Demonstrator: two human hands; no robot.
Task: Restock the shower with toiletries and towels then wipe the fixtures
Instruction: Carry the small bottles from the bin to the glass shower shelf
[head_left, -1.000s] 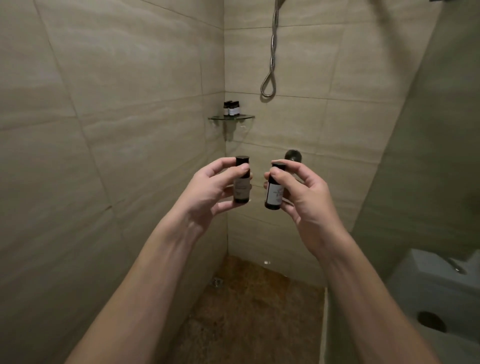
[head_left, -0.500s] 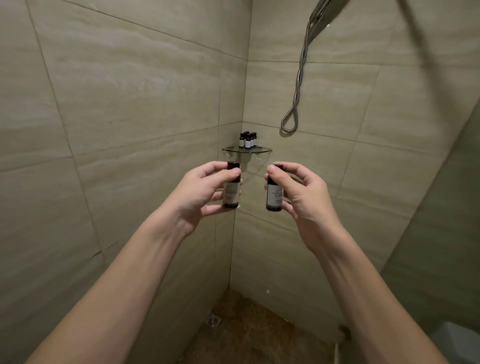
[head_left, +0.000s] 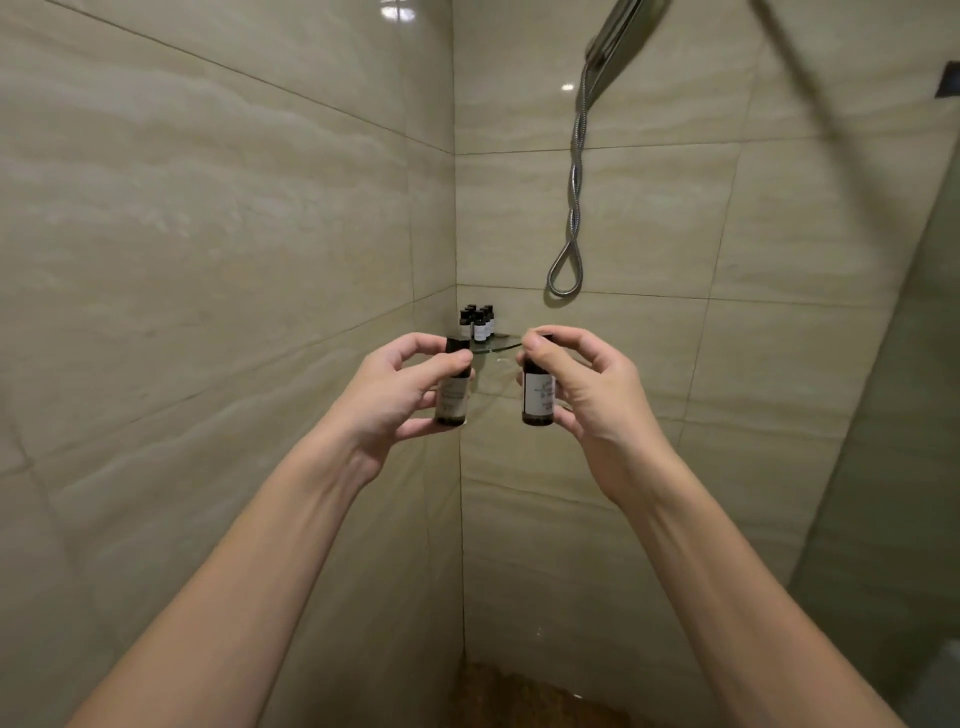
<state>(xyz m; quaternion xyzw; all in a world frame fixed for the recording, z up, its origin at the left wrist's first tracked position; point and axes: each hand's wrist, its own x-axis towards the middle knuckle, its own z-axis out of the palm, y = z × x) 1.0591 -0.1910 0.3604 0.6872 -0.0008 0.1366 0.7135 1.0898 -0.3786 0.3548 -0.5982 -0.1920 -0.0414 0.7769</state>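
- Our left hand (head_left: 395, 389) pinches a small dark bottle (head_left: 453, 397) upright, thumb & fingers curled round it, black cap up.
- Our right hand (head_left: 592, 395) pinches a second bottle (head_left: 537, 397) w/ a pale label, also upright; the two are side by side, apart.
- Both are held at the level of the glass corner shelf (head_left: 501, 344); a cluster of shelf bottles (head_left: 478, 322) stands at its back.
- Metal shower hose (head_left: 571, 208) loops down the rt wall above the shelf; shower head (head_left: 618, 31) up top.
- Glossy beige tile walls (head_left: 208, 208); brown floor (head_left: 519, 696) below.
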